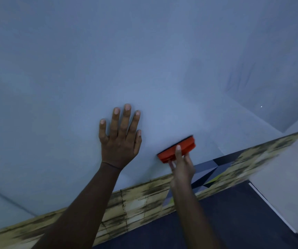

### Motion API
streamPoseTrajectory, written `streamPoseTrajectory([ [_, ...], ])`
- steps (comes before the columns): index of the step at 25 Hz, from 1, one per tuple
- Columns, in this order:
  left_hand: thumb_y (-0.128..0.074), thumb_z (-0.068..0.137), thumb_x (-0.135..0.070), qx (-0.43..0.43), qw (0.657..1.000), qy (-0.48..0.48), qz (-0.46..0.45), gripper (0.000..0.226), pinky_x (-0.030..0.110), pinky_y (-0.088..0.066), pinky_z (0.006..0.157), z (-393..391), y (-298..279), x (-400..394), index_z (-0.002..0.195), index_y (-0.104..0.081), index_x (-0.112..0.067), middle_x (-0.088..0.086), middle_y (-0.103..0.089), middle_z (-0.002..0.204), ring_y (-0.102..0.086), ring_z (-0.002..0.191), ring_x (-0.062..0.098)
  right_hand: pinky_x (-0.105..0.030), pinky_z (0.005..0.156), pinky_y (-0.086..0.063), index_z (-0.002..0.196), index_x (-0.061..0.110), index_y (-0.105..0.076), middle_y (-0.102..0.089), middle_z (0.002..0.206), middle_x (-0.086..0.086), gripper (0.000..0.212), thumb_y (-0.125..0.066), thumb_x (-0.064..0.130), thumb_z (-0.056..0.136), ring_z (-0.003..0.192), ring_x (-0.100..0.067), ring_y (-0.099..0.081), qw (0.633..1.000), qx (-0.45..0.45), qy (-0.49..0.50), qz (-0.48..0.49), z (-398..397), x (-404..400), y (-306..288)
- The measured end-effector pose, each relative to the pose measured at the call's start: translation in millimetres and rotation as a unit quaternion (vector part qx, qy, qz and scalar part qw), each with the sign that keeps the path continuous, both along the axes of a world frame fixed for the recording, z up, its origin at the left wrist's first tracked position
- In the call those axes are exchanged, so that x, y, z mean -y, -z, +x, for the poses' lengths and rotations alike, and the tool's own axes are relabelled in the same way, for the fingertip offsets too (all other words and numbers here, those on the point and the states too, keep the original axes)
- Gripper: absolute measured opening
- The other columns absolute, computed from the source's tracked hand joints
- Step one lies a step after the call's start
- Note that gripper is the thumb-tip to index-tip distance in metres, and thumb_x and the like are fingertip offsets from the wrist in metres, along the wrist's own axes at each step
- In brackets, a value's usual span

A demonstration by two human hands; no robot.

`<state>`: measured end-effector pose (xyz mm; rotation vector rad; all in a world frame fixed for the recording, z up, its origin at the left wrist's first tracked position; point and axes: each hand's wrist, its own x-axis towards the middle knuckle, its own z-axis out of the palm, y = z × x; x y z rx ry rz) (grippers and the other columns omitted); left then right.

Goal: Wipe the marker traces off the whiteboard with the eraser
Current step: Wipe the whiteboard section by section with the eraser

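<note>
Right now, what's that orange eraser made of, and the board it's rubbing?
The eraser looks like hard orange plastic, smooth with molded ridges; its dark wiping edge may be felt. The whiteboard seems a smooth, glossy coated panel, probably, since it looks even and seamless.

- The whiteboard [144, 60] looks smooth, with a soft, slightly dull sheen.
- The eraser [177, 150] has an orange back that looks like hard, smooth plastic, with a dark matt pad against the board.
- The strip [135, 203] below the board is printed like worn, streaked wood.
- The floor [234, 221] looks dark and matt.
</note>
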<state>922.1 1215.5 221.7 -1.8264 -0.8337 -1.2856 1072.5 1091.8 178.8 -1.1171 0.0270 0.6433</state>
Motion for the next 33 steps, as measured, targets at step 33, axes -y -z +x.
streamPoseTrajectory([
  [33,-0.073,0.1,-0.049,0.086,0.965,-0.123,-0.217,0.085,0.063,-0.029,0.124,-52,88,65,0.167,-0.031,-0.018,0.016,-0.023,0.174,-0.018,0.163,0.032,-0.033,0.079,-0.05,0.131,-0.001,-0.066,-0.048,0.104,-0.009,0.057,-0.085,0.024,0.084,0.093,-0.022,-0.048,0.767,0.637,0.027,-0.067,94,5,42],
])
